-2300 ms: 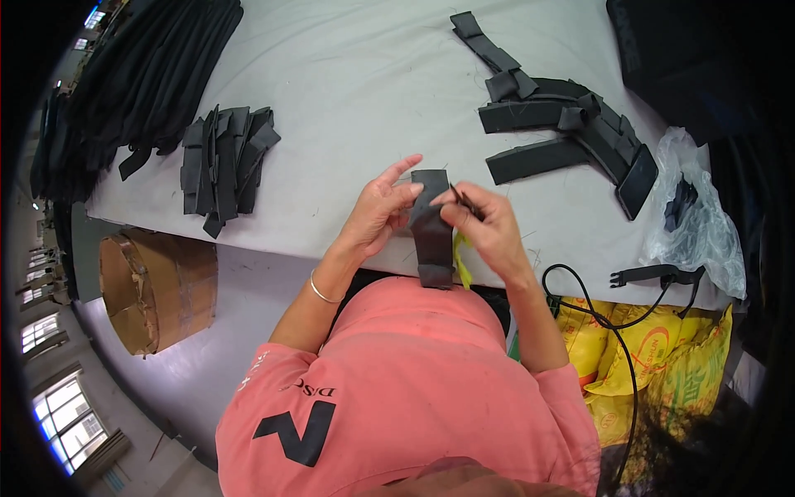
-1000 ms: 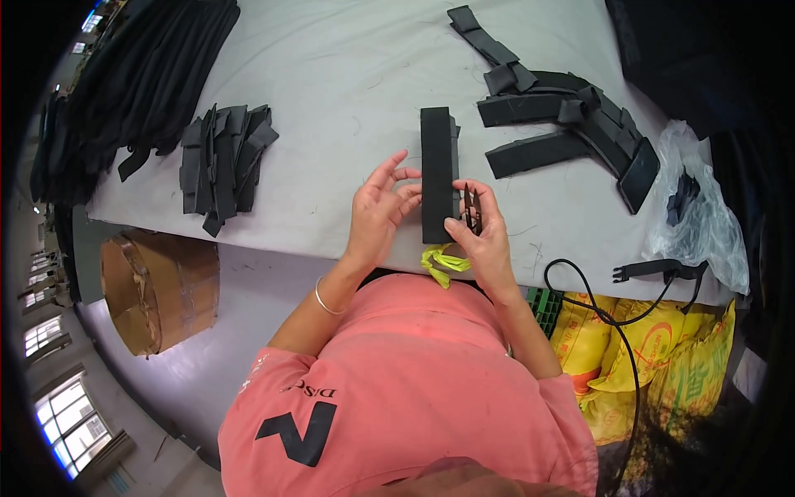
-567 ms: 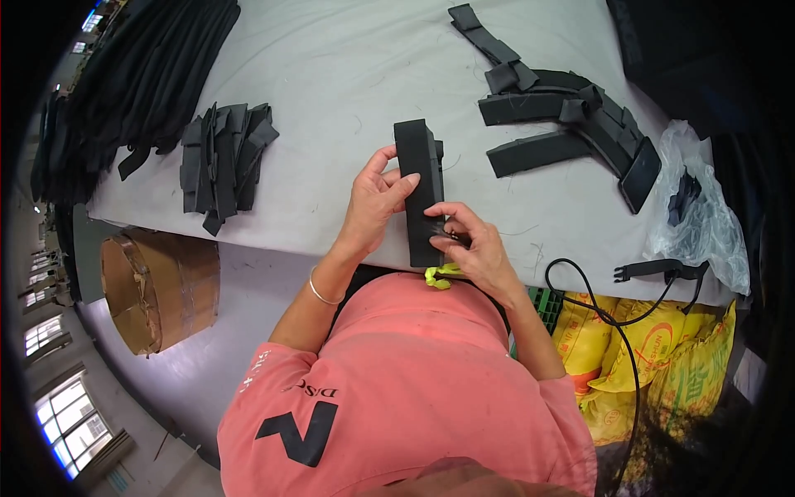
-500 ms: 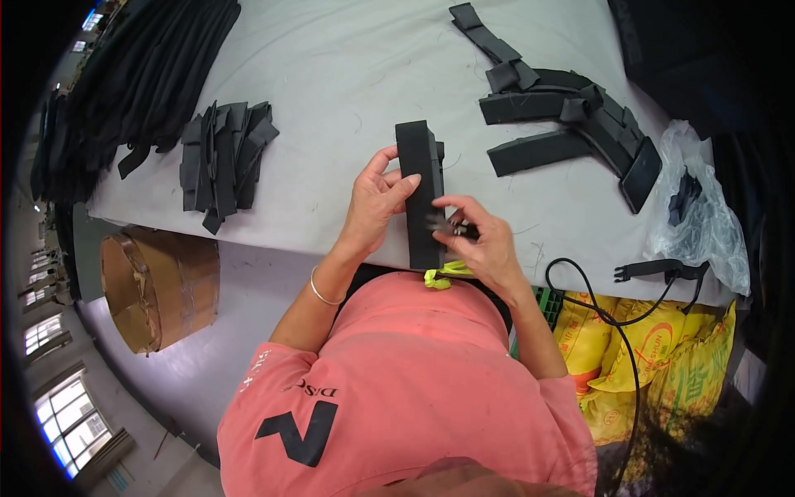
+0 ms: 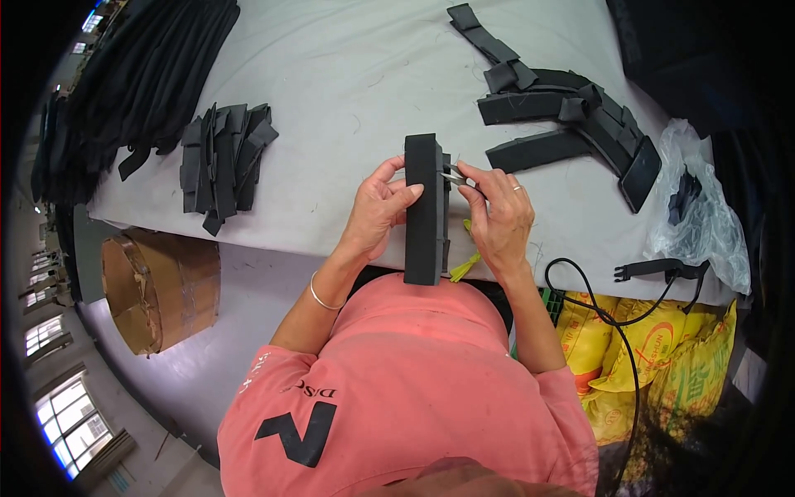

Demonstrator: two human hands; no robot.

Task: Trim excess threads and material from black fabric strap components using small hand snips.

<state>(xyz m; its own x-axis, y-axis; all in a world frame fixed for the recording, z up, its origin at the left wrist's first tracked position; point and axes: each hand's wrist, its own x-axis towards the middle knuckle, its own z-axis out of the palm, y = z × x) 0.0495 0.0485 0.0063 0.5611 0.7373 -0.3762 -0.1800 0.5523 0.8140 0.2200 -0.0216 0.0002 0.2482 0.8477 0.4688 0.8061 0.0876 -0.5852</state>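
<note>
My left hand [image 5: 377, 211] grips a long black padded fabric strip [image 5: 421, 211], thumb on its front face and fingers behind. The strip stands nearly upright in front of my waist, with narrow sewn loops or flaps along its right side. In my right hand [image 5: 503, 211] is a pair of small metal thread snips [image 5: 454, 175], its blades at the strip's upper right edge. A yellow-green ribbon [image 5: 466, 261] hangs below that hand; whether it is tied to the snips is hidden.
Black strips lie in a pile [image 5: 224, 161] at left and in a heap [image 5: 571, 108] at right, beside a phone [image 5: 640, 174]. A clear plastic bag [image 5: 704, 215] and a buckled strap [image 5: 662, 269] lie on the table's right edge. Below are a cardboard drum [image 5: 161, 286] and yellow sacks [image 5: 638, 348].
My right hand has moved up along the strip with the snips, from its lower part to its upper right edge. The strip has shifted slightly nearer to me and turned a little.
</note>
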